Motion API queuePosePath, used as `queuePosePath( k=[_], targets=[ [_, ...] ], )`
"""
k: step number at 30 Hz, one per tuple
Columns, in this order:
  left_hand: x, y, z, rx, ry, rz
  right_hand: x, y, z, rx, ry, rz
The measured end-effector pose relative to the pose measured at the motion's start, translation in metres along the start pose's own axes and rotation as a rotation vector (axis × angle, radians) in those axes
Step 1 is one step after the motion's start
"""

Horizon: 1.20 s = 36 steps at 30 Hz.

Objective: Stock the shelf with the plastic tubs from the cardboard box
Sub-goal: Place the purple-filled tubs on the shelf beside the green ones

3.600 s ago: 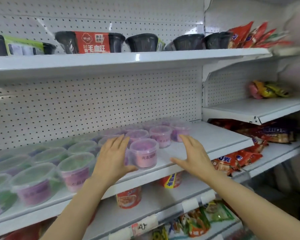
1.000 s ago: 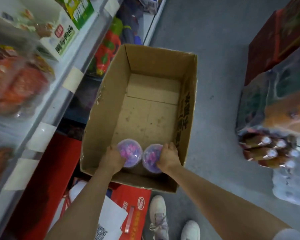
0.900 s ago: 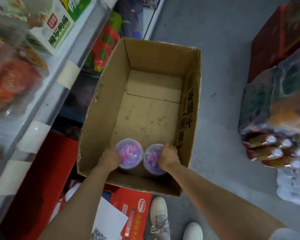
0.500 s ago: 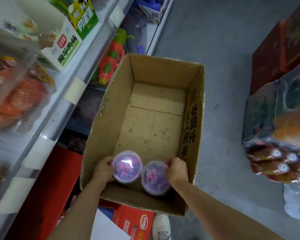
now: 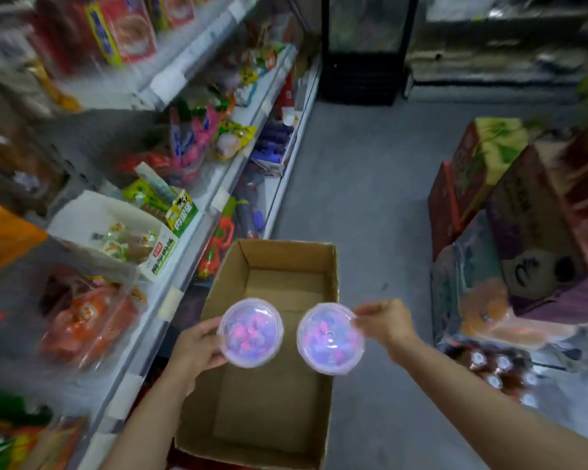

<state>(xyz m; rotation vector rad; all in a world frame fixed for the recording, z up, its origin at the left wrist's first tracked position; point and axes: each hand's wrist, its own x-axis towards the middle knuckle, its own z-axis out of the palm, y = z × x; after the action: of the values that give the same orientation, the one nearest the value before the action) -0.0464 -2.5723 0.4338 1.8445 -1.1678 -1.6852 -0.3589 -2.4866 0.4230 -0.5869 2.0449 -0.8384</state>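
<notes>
Two round clear plastic tubs with pink and purple contents are held up above the open cardboard box (image 5: 331, 293). My left hand (image 5: 197, 347) grips the left tub (image 5: 251, 332) by its left side. The right tub (image 5: 330, 339) is held at its right rim by my right hand (image 5: 386, 322). Below them the box stands on the floor, and its brown bottom shows no other tubs. The shelf with the stocked tubs is out of view.
White shelves (image 5: 184, 276) packed with snack packets and a white display carton (image 5: 116, 232) run along the left. Stacked cartons (image 5: 537, 212) and shrink-wrapped bottles (image 5: 499, 364) stand on the right. Grey floor (image 5: 357, 181) runs ahead to a black cooler (image 5: 360, 49).
Both hands have lifted the two tubs out of the box, and the tubs now sit apart. The view has tilted up from the box toward the aisle.
</notes>
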Motion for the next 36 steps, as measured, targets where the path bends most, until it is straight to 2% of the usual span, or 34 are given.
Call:
queuePosePath(
  k=[7,13,18,26,36],
  targets=[
    [-0.069,0.176,0.048,0.054,-0.09,0.158,-0.023,-0.119,-0.151,0.185,0.054,-0.131],
    [-0.104,0.316,0.072,0.131,-0.115,0.264,-0.032,-0.225,-0.236,0.299,0.1,-0.238],
    [-0.096,0.409,0.08,0.098,-0.127,0.338,-0.011,-0.307,-0.269,0.311,0.118,-0.332],
    [-0.038,0.541,0.081,0.109,-0.134,0.389,0.065,-0.439,-0.291,0.306,0.142,-0.389],
    [0.059,0.664,0.116,0.109,-0.115,0.441,0.19,-0.535,-0.33,0.344,0.174,-0.423]
  ],
)
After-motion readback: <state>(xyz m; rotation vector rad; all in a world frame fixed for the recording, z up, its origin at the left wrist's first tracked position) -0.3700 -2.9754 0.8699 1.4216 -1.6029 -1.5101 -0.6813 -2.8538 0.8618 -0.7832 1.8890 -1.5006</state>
